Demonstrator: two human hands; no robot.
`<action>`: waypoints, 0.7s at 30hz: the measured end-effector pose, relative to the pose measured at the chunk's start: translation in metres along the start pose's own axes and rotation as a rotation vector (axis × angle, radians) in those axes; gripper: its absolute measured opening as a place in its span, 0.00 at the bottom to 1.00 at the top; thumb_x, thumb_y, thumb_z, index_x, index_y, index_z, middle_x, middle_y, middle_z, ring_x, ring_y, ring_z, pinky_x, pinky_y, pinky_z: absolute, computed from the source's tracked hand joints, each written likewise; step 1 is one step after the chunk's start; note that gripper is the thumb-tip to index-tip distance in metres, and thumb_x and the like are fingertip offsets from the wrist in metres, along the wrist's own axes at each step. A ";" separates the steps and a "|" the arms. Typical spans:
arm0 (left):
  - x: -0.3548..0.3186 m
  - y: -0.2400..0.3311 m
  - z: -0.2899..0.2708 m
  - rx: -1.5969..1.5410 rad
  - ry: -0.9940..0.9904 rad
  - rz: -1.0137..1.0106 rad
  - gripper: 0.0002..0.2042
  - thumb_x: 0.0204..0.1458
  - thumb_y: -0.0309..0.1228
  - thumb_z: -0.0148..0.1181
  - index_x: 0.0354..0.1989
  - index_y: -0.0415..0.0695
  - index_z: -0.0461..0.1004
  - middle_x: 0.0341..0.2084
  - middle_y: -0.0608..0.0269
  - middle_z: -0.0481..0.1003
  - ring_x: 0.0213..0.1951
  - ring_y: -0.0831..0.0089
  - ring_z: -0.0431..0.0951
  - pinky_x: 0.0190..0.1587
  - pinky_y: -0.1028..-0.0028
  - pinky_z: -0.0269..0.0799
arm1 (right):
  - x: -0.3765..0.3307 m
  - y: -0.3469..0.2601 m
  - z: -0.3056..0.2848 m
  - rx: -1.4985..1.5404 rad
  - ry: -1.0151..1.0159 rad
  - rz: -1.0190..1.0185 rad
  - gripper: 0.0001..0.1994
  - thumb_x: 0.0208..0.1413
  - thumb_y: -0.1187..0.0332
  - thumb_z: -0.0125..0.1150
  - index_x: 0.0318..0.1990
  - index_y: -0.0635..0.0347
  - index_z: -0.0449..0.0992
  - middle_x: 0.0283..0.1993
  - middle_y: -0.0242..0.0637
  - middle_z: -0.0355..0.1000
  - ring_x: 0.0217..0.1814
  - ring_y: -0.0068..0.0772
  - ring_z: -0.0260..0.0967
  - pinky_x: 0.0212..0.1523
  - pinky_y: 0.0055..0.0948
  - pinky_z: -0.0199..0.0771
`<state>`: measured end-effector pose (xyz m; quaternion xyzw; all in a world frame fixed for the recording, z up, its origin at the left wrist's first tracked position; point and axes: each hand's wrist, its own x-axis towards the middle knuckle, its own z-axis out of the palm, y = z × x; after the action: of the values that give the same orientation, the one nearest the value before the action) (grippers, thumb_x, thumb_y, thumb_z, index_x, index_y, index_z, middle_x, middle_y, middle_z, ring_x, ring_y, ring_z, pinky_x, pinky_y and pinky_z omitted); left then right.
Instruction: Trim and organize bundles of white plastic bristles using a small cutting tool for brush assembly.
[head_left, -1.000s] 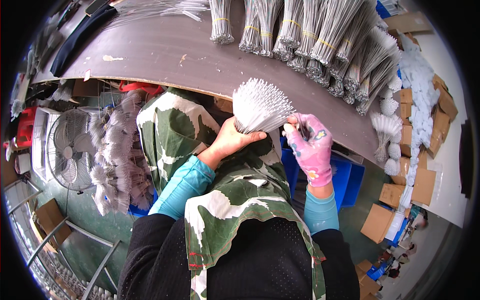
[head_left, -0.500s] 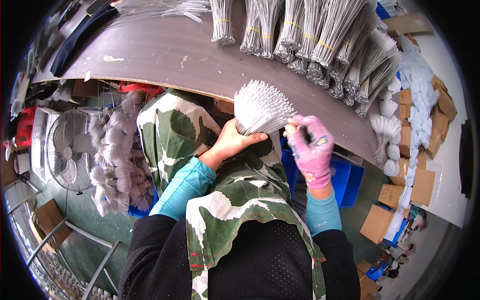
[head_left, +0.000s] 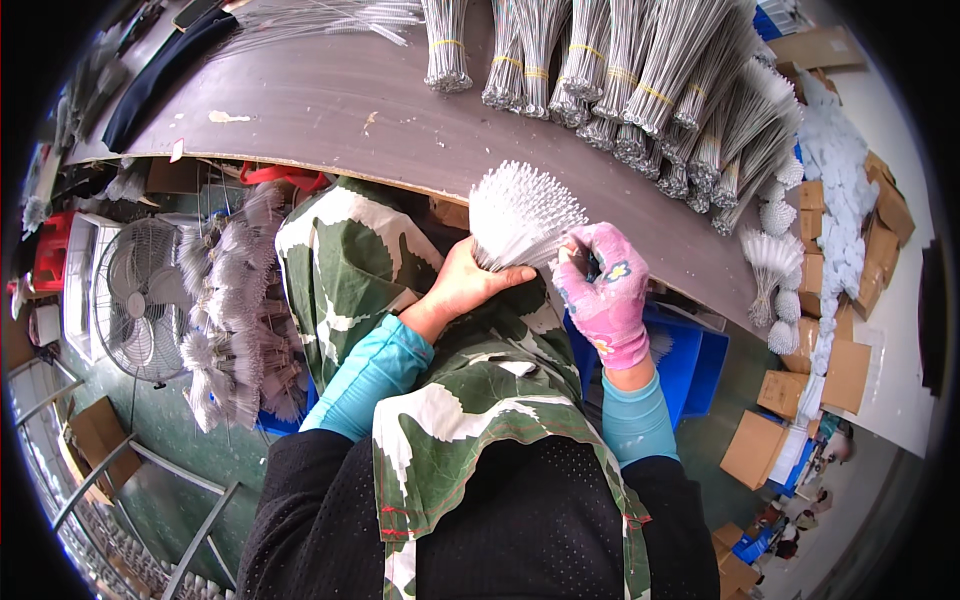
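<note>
Currently: fanned bundle of thin white-tipped sticks [head_left: 522, 215] held above the lap.
Head view: bare left hand [head_left: 470, 285] wraps the bundle's base; pink-gloved right hand [head_left: 600, 295] pinches its edge, fingers narrow. Judged light, loose, prone to splaying; grip low.

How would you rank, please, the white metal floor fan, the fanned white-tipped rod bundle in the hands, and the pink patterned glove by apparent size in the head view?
1. White metal floor fan
2. Fanned white-tipped rod bundle and pink patterned glove: look alike, so unranked. Both sit nearer the camera than the fan.

Bare left hand [head_left: 470, 285] gripping white-tipped wire bundle [head_left: 522, 212], gloved right hand [head_left: 603, 295] touching it, perhaps pinching
</note>
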<state>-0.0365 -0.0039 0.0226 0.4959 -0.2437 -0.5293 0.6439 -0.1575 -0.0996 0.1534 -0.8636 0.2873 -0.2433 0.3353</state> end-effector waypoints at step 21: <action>0.001 0.000 -0.008 -0.028 -0.048 -0.062 0.27 0.40 0.34 0.73 0.48 0.37 0.71 0.42 0.64 0.75 0.45 0.76 0.72 0.52 0.73 0.66 | -0.012 0.028 -0.005 0.402 0.137 0.269 0.13 0.50 0.81 0.60 0.44 0.65 0.70 0.40 0.34 0.71 0.31 0.16 0.68 0.34 0.18 0.71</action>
<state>-0.0298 -0.0020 0.0194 0.4814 -0.2363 -0.5641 0.6279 -0.1784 -0.1110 0.1342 -0.7151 0.3673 -0.3066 0.5096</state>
